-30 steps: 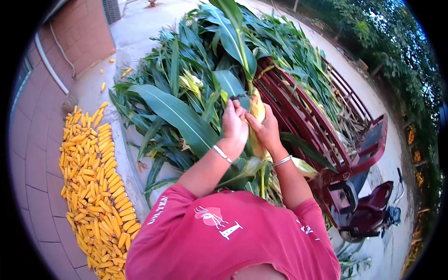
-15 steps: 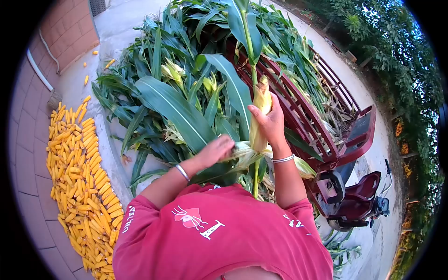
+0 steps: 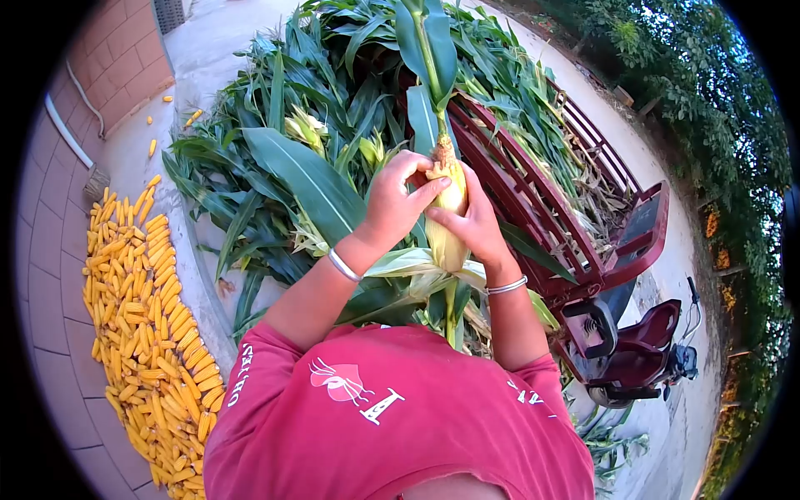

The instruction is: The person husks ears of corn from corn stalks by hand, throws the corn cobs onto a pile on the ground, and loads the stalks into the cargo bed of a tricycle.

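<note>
A corn ear (image 3: 448, 237) in pale yellow husk stands upright on a green stalk (image 3: 429, 54), some husk leaves (image 3: 402, 263) peeled down around its base. My left hand (image 3: 400, 196) pinches the ear's brownish tip from the left side. My right hand (image 3: 477, 218) is wrapped round the ear's right side, thumb across its front. Long green leaves (image 3: 308, 179) spread out to the left of the ear.
Husked yellow cobs (image 3: 158, 342) lie heaped at the left beside a brick wall (image 3: 129, 58). Cut corn stalks (image 3: 250, 158) pile up behind my hands. A dark red cart (image 3: 575, 242) with rails holds more stalks at the right, its seat (image 3: 652, 337) near a handlebar.
My left hand has moved from the peeled husk at the lower left up to the ear's tip. Since the earliest frame, husk leaves have come down around the ear's base.
</note>
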{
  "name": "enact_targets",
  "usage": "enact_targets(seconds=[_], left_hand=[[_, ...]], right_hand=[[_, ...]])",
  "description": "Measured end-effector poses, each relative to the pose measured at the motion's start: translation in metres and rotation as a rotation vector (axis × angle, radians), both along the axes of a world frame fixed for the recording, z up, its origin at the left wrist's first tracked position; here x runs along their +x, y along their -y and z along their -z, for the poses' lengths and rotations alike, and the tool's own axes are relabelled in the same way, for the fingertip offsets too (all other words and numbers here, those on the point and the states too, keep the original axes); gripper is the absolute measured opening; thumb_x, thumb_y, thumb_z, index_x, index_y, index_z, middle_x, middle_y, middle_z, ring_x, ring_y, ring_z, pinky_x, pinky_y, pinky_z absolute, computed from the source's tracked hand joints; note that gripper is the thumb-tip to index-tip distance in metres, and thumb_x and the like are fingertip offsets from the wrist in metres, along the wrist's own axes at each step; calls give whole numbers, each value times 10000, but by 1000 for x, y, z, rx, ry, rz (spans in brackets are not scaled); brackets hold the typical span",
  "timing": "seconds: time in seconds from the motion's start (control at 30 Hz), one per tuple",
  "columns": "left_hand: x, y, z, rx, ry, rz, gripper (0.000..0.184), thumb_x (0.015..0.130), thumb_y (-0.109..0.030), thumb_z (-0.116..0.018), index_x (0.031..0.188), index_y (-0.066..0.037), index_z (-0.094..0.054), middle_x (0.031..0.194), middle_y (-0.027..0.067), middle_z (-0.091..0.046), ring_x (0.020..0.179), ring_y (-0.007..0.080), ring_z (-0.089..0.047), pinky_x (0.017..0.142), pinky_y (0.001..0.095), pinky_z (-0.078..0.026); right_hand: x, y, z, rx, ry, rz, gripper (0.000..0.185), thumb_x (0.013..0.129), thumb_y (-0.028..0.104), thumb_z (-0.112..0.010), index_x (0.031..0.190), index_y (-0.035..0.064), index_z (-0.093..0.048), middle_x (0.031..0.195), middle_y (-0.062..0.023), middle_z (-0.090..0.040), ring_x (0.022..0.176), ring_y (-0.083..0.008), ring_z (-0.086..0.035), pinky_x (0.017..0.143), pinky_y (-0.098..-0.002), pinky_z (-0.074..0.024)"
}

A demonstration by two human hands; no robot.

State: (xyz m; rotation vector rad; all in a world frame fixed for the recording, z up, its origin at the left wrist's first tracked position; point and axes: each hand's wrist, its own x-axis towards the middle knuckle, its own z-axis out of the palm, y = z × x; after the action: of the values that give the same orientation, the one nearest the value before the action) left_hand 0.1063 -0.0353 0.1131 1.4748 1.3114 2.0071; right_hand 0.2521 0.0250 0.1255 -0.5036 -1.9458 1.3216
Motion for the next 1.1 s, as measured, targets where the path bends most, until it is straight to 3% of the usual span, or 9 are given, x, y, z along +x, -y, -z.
enact_targets(seconds=[0.07,0.13,0.2,0.33,0.43,0.53,0.63,0.9,1.1], left_hand=[[-1,15,-17,-10,-265,-64,203,767,-47,-738,875,-8,-570,836,69,-590,757,173,-602,680,285,-485],[6,29,-11,35,-548,93,201,742,-68,-733,838,-22,-562,851,128,-580,793,284,-594,725,338,-483],[20,46,4,81,-650,140,196,758,-81,-720,837,-37,-546,872,119,-587,798,282,-598,723,348,-478],[19,51,5,251,-574,5,168,843,-108,-657,914,-45,-519,864,106,-576,762,231,-584,680,328,-473],[24,48,10,-153,73,265,141,976,-153,-519,1005,-36,-446,845,45,-516,812,84,-469,699,248,-414],[34,47,32,-189,272,469,176,999,-192,-473,1011,-18,-445,856,32,-524,805,101,-472,730,292,-422],[43,94,102,-568,-281,679,231,977,-258,-483,996,-28,-492,891,127,-584,907,209,-590,833,355,-438],[33,87,107,-654,-142,700,250,952,-295,-534,988,-48,-518,795,37,-525,751,114,-511,691,298,-434],[34,89,92,-710,-179,771,256,936,-310,-562,956,-59,-518,788,32,-526,743,93,-485,683,266,-426]], right_hand=[[4,1,-10,-366,-99,-140,711,836,202,-709,1404,11,-325,1225,-94,-526,1142,-169,-490,979,-308,-406],[4,-9,-7,-309,-135,-167,602,909,277,-621,1385,15,-360,1214,-77,-531,1113,-146,-499,957,-290,-414],[5,-15,-12,-378,-167,-211,567,914,309,-613,1359,27,-403,1200,-65,-539,1073,-122,-507,918,-271,-428],[1,-23,-19,-284,36,-253,466,905,310,-629,1254,39,-479,1118,-29,-557,1009,-98,-518,885,-257,-433],[-10,-20,-10,-311,-15,-229,439,851,207,-694,1204,35,-498,1048,-21,-571,937,-92,-528,834,-248,-444],[-11,-28,1,-184,-55,-70,376,793,106,-719,1119,26,-550,955,-14,-610,814,-97,-569,740,-254,-481],[14,-59,4,-113,-38,155,321,798,127,-709,1062,14,-566,887,-22,-620,744,-103,-577,683,-252,-488],[1,-34,-6,108,36,86,414,773,222,-779,1050,14,-552,850,-8,-585,748,-82,-523,684,-250,-467],[-12,-30,-27,-98,95,-184,423,919,361,-608,1174,30,-544,991,-6,-552,922,-90,-496,816,-252,-434]])
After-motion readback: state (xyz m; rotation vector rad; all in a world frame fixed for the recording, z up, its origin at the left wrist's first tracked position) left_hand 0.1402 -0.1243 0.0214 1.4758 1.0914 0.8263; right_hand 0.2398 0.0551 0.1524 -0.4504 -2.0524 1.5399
